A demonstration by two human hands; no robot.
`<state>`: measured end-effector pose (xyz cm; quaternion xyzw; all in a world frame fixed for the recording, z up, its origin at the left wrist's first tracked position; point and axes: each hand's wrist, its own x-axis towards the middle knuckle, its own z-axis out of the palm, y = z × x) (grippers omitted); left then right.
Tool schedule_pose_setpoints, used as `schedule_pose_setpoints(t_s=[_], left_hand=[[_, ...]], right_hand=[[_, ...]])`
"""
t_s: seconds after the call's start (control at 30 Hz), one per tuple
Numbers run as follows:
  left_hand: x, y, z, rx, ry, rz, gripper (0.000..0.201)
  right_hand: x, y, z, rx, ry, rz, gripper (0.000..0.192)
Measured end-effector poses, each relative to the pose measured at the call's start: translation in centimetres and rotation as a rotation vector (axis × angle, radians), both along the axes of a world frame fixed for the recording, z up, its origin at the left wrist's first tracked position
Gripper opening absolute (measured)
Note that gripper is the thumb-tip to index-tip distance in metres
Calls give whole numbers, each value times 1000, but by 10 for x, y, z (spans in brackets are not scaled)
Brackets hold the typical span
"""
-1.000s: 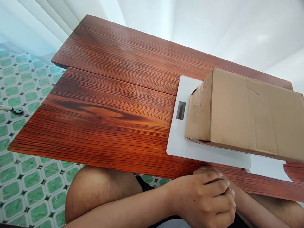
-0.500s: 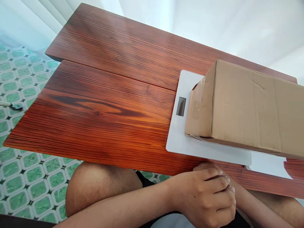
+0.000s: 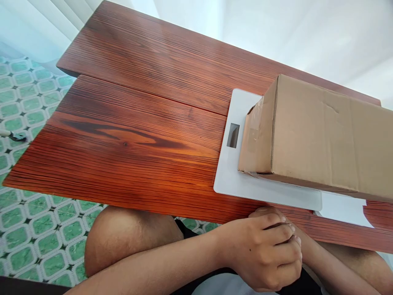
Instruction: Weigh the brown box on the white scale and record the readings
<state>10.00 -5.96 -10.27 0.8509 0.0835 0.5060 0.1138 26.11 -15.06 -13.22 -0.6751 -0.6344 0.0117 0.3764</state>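
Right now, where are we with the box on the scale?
Done: the cardboard box sits on the white scale on the wooden table. In hand: nothing; the left hand lies clasped over the right hand at the table's near edge. Left: the scale's display shows no legible reading.
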Motion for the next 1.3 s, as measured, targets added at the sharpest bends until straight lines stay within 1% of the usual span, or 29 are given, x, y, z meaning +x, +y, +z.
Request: schedule_pose_setpoints(t_s=[0.1,0.2,0.3,0.37,0.43,0.53,0.67,0.8,0.9,0.97,1.0,1.07,1.1,1.13,1.2,1.3], left_hand=[[0,-2,-3,3,-2,-1,24],[1,-3,-5,2,36,-15,25],[0,-3,-6,-2,56,-25,26],[0,-2,-4,-2,35,-22,28],[0,0,-2,1,13,-13,29],[1,2,0,10,-11,-5,30],[1,1,-1,14,-2,-3,31],[0,1,-1,17,-1,-9,31],[0,1,0,18,-12,-18,31],[0,1,0,13,-14,-15,29],[0,1,1,9,-14,-9,28],[0,1,1,4,-5,0,25],[0,0,2,3,-1,1,25],[-1,0,2,4,-4,1,25],[-1,0,3,5,-4,1,26],[0,0,2,5,-8,10,26]], right_hand=[[4,-4,2,-29,90,60,38],[3,-2,8,-50,165,105,39],[3,0,15,-119,155,62,39],[2,1,20,-152,135,33,38],[1,0,24,-166,135,34,37],[-5,-1,25,-142,161,21,36],[-16,-1,19,-44,186,-59,36],[-18,2,17,18,191,-113,32],[-28,2,23,-28,84,-235,28],[-47,5,26,-51,-90,-387,22],[-60,8,27,-39,-225,-504,17],[-89,19,26,-23,-571,-773,6],[-104,26,24,-27,-738,-882,11],[-116,32,22,-22,-856,-966,19],[-132,43,17,2,-945,-1064,28],[-137,48,13,-13,-954,-1073,32]])
